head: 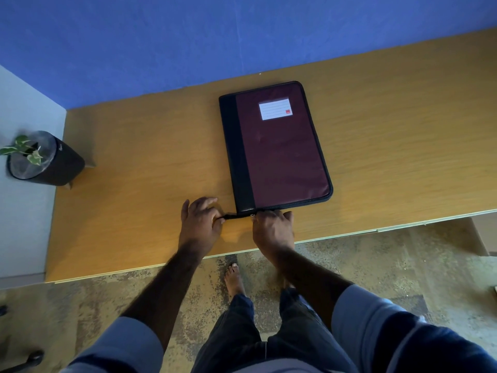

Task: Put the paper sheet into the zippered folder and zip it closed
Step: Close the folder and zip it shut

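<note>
Folder (279,149) first: the zippered folder, maroon with a black spine strip and a white label (274,109) near its far end, lies flat and shut on the wooden table (139,162), its near short edge close to the table's front edge. We see our left hand (200,222) resting on the table just left of the folder's near left corner, its fingers pinched around a black strap (231,217) that runs out from that corner along the near edge. Our right hand (273,228) sits at the same near edge, fingers curled down over it and closed on what looks like the metal zipper pull (252,215); the pull itself is too small for us to be sure of the grip. We cannot see the paper sheet anywhere. At the table's left end stands a dark pot with a small green plant (43,160). Behind the table rises a blue wall (188,36), and below us are our legs and one bare foot (234,278) on a mottled floor
</note>
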Action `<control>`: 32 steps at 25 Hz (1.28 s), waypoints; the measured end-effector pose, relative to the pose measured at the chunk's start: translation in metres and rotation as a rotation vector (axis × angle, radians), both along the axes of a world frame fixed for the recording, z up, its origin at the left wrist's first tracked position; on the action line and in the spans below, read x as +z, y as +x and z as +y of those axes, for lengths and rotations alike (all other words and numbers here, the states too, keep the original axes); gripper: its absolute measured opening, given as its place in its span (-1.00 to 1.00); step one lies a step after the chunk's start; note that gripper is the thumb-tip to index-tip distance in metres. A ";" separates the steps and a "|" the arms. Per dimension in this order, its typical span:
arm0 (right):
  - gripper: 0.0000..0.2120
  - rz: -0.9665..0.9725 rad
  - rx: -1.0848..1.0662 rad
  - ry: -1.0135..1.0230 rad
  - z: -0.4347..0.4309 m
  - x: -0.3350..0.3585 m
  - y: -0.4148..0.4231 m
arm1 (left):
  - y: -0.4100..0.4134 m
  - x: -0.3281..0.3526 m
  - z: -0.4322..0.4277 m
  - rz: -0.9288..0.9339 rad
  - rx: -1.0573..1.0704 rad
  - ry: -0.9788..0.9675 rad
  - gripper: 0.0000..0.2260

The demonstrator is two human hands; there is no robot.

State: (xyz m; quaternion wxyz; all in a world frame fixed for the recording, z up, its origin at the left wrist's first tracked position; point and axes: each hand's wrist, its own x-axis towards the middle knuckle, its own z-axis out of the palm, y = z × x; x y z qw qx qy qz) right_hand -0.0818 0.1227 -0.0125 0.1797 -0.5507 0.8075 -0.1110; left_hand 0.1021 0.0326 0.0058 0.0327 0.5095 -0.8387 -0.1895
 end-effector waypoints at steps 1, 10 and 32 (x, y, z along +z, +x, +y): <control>-0.74 0.014 -0.006 -0.017 0.003 0.000 -0.008 | 0.000 0.000 0.000 -0.006 -0.002 -0.006 -0.94; -0.77 0.170 -0.074 -0.092 0.027 -0.003 -0.097 | -0.007 0.004 0.005 -0.044 0.023 -0.013 -0.95; -0.91 0.168 0.266 -0.085 0.028 -0.002 -0.227 | -0.224 -0.014 0.051 -0.210 -0.281 -0.201 -0.07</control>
